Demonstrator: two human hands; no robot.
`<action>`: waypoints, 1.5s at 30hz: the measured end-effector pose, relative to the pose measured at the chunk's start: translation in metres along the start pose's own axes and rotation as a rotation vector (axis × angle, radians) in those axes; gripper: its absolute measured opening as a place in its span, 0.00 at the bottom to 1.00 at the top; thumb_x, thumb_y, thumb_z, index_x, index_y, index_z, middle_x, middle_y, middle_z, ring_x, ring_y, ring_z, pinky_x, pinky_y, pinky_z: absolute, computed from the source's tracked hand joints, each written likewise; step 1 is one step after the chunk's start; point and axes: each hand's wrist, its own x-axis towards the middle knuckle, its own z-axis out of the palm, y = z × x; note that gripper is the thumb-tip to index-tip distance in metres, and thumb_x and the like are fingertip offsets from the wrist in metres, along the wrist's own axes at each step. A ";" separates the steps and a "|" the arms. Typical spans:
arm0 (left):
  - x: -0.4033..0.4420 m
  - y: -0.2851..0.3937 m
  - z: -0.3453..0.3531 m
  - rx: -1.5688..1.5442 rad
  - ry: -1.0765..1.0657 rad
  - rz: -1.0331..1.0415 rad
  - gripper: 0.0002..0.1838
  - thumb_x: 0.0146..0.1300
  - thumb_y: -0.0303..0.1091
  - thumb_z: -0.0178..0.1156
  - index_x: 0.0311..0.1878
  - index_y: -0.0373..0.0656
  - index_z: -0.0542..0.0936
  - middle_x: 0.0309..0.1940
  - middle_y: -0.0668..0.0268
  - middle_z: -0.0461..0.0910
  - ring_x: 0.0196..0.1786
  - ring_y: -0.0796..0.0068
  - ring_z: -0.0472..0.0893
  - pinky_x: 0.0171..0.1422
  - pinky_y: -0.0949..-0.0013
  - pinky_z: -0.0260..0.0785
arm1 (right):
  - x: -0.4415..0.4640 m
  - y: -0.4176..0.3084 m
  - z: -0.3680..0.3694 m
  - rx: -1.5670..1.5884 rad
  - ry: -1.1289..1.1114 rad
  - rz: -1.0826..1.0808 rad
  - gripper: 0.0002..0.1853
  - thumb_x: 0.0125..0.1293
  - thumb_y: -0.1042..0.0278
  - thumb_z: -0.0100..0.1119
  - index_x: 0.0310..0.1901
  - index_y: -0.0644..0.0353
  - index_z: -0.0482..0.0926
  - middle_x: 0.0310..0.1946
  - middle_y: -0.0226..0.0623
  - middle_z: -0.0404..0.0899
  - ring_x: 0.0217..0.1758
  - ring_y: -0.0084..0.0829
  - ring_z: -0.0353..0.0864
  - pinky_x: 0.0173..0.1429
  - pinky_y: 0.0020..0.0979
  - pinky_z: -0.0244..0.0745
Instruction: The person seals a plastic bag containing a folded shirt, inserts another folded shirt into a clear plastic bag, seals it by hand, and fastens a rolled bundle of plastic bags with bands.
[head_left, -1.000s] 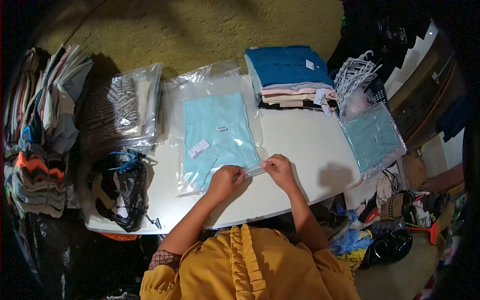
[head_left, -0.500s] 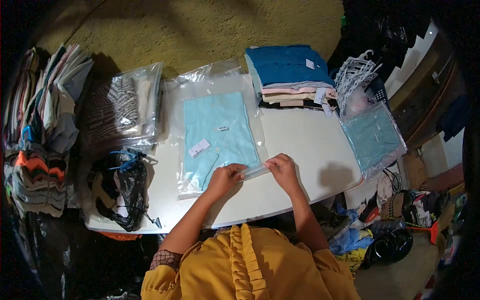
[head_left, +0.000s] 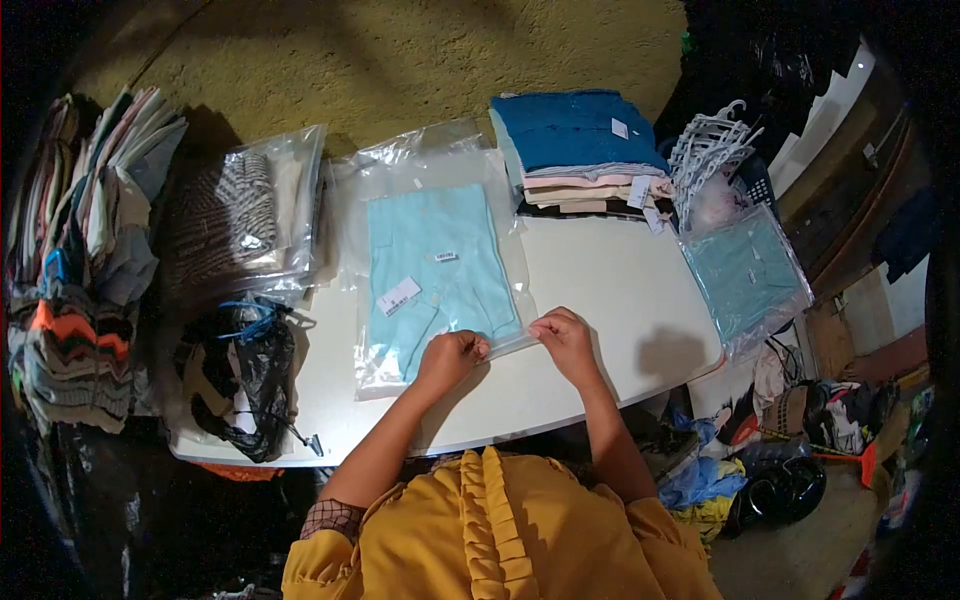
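Note:
A folded light-blue garment with a white tag and a barcode sticker lies inside a clear plastic bag on the white table. My left hand is closed, its fingers pinching the near edge of the bag. With thumb and fingertips together, my right hand grips that edge near its right corner. A narrow strip of plastic runs between the two hands.
Folded clothes are stacked at the back right, beside white hangers and a bagged teal garment. On the left are a bagged patterned garment, a black plastic bag and piled clothes.
My left fingers have curled in more tightly at the bag's edge. The plastic strip between my hands lies flatter and lower. My right hand has hardly moved.

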 end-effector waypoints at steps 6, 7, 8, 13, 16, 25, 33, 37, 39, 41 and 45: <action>-0.003 0.002 0.005 0.078 0.061 0.109 0.11 0.58 0.35 0.62 0.38 0.37 0.81 0.25 0.52 0.80 0.28 0.56 0.80 0.35 0.62 0.70 | 0.001 -0.002 0.001 -0.051 0.011 0.018 0.04 0.55 0.73 0.64 0.30 0.65 0.81 0.27 0.37 0.76 0.31 0.32 0.75 0.35 0.29 0.71; -0.003 0.006 0.004 0.109 0.043 0.112 0.11 0.58 0.35 0.62 0.39 0.38 0.81 0.27 0.53 0.80 0.29 0.56 0.80 0.35 0.62 0.71 | 0.001 -0.002 0.001 -0.062 0.014 0.010 0.04 0.55 0.73 0.64 0.30 0.65 0.80 0.27 0.37 0.76 0.31 0.32 0.75 0.35 0.29 0.71; -0.003 0.014 0.002 0.139 0.025 0.115 0.11 0.57 0.35 0.62 0.39 0.38 0.81 0.28 0.53 0.80 0.30 0.55 0.80 0.36 0.61 0.71 | 0.001 -0.002 0.002 -0.059 0.025 0.000 0.04 0.55 0.74 0.64 0.30 0.65 0.80 0.27 0.36 0.75 0.30 0.30 0.75 0.34 0.28 0.70; 0.004 0.023 0.021 0.204 0.162 0.344 0.07 0.55 0.34 0.60 0.32 0.41 0.80 0.25 0.57 0.80 0.31 0.56 0.79 0.34 0.57 0.72 | 0.001 -0.005 0.004 -0.061 0.029 0.010 0.05 0.56 0.72 0.63 0.29 0.64 0.80 0.27 0.38 0.76 0.29 0.33 0.76 0.34 0.30 0.71; 0.008 0.025 0.029 0.227 0.185 0.380 0.06 0.53 0.33 0.60 0.27 0.41 0.79 0.24 0.57 0.79 0.31 0.56 0.79 0.33 0.57 0.72 | -0.001 -0.003 0.003 -0.057 0.030 0.003 0.04 0.56 0.72 0.63 0.30 0.64 0.80 0.27 0.38 0.76 0.31 0.33 0.76 0.35 0.30 0.71; 0.005 0.023 0.030 0.214 0.114 0.314 0.06 0.54 0.32 0.59 0.29 0.40 0.81 0.26 0.54 0.80 0.31 0.53 0.79 0.33 0.57 0.71 | -0.006 0.001 -0.002 -0.021 -0.035 0.019 0.04 0.56 0.72 0.63 0.32 0.63 0.81 0.28 0.38 0.76 0.33 0.34 0.76 0.38 0.31 0.71; 0.007 0.021 0.030 0.059 0.054 0.196 0.09 0.57 0.36 0.60 0.35 0.40 0.81 0.28 0.53 0.80 0.32 0.50 0.80 0.35 0.57 0.70 | -0.007 0.000 -0.002 -0.095 -0.020 0.001 0.05 0.55 0.72 0.63 0.31 0.63 0.81 0.28 0.39 0.77 0.35 0.37 0.76 0.41 0.33 0.71; 0.007 0.023 0.028 0.089 0.030 0.188 0.10 0.58 0.37 0.59 0.36 0.40 0.81 0.29 0.53 0.80 0.32 0.50 0.80 0.35 0.57 0.70 | -0.009 -0.005 -0.003 -0.119 -0.019 -0.002 0.05 0.55 0.72 0.63 0.30 0.64 0.80 0.28 0.40 0.77 0.36 0.39 0.76 0.42 0.35 0.71; 0.008 0.023 0.028 0.114 0.019 0.189 0.10 0.58 0.38 0.60 0.36 0.40 0.82 0.29 0.52 0.80 0.32 0.50 0.80 0.35 0.57 0.70 | -0.009 -0.003 -0.001 -0.119 -0.014 -0.013 0.05 0.55 0.72 0.63 0.29 0.65 0.79 0.28 0.41 0.77 0.36 0.39 0.76 0.41 0.35 0.71; 0.008 0.025 0.027 0.114 0.011 0.175 0.10 0.59 0.38 0.60 0.35 0.40 0.82 0.28 0.52 0.80 0.32 0.51 0.80 0.35 0.57 0.70 | -0.008 -0.002 -0.001 -0.125 -0.011 -0.023 0.05 0.55 0.72 0.63 0.28 0.65 0.79 0.28 0.41 0.77 0.35 0.40 0.76 0.41 0.35 0.71; 0.007 0.023 0.027 0.095 0.012 0.156 0.11 0.59 0.39 0.59 0.34 0.41 0.82 0.27 0.52 0.80 0.31 0.51 0.80 0.35 0.57 0.70 | -0.009 -0.003 -0.001 -0.123 -0.015 -0.019 0.05 0.56 0.72 0.62 0.28 0.65 0.79 0.27 0.41 0.76 0.35 0.40 0.76 0.41 0.35 0.70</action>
